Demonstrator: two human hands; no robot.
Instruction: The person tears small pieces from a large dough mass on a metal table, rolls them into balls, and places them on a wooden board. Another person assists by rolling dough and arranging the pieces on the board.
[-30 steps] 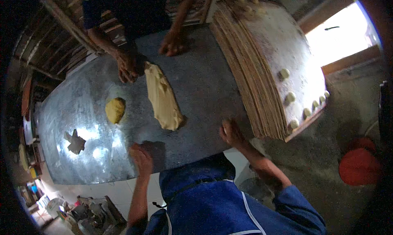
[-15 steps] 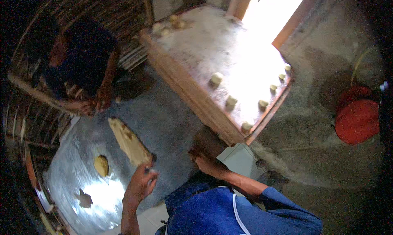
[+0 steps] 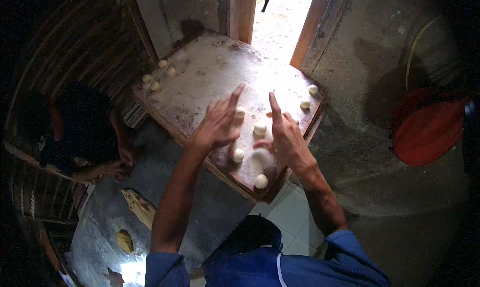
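Both of my hands are over the floured wooden board. My left hand (image 3: 218, 121) has its fingers stretched out and sits beside a pale dough ball (image 3: 240, 112) partly behind it. My right hand (image 3: 287, 139) is open too, index finger pointing away and thumb spread toward the left. By that thumb is a round white shape (image 3: 262, 158), smeared by motion, apparently a dough ball. More dough balls lie between and below the hands: one in the middle (image 3: 259, 128), one nearer (image 3: 238, 155), one at the near corner (image 3: 260, 181).
Dough balls rest at the board's right edge (image 3: 305, 104) and far left (image 3: 155, 86). On the grey table (image 3: 185, 207) are a long dough piece (image 3: 139, 207) and a yellowish lump (image 3: 124, 241). A co-worker's hands (image 3: 122, 168) are at left. A red object (image 3: 425, 129) stands right.
The view has swung toward the board. My left hand has left the long dough piece on the grey table, and both hands have moved forward over the board among the dough balls.
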